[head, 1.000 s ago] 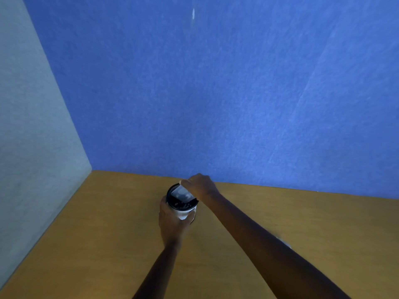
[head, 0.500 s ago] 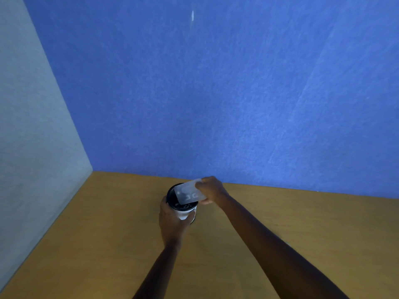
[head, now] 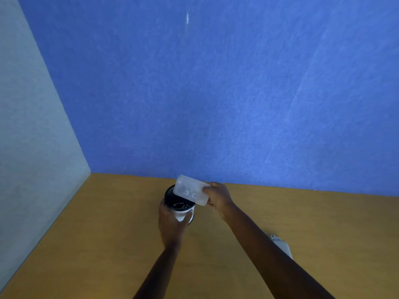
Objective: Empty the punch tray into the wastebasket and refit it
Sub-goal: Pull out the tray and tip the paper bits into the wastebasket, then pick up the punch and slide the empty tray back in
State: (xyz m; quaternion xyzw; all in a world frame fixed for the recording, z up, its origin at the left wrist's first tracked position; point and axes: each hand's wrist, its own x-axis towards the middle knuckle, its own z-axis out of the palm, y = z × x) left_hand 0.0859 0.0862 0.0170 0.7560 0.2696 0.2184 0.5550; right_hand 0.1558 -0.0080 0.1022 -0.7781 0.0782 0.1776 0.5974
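Punch tray of clear, rounded-rectangular plastic [head: 191,190] sits pinched at its right end in my right hand [head: 219,198], over the small black-and-white wastebasket [head: 179,207] that my left hand [head: 171,223] clasps on the wooden desk [head: 97,234]. It looks light, stiff and slick, so gripping its edges seems safest. No readable writing.

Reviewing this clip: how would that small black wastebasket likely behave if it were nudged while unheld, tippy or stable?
Probably tippy: the wastebasket looks narrow and tall for its footprint, and the left hand wraps around its side, perhaps to steady it. Likely light, since one hand spans it. The tray, held by the right hand, keeps flat, so seems stiff.
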